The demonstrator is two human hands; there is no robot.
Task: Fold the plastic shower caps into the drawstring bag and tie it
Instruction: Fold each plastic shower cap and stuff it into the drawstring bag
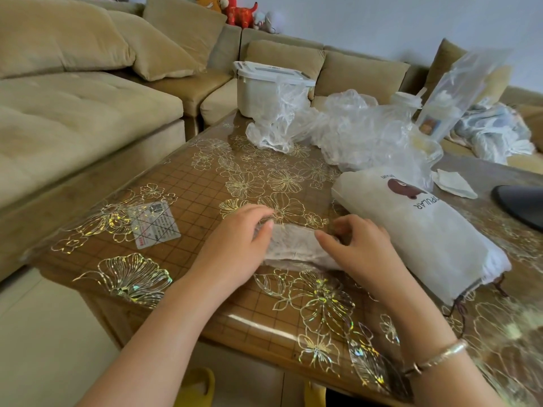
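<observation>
A clear plastic shower cap (293, 245), folded into a narrow band, lies on the table between my hands. My left hand (238, 245) pinches its left end, fingers curled over the fold. My right hand (358, 248) grips its right end. The white drawstring bag (423, 230), printed with a brown animal and letters, lies just right of my right hand, its gathered mouth and dark cord (461, 306) toward the near edge. A heap of loose shower caps (352, 127) lies at the far side of the table.
The wooden table (182, 183) has a clear cover with gold flowers. A white lidded bin (258, 89) stands at its far edge. A plastic pouch (458, 92), a folded tissue (454, 183) and a dark object (520, 204) are at the right. A beige sofa (73, 113) wraps around.
</observation>
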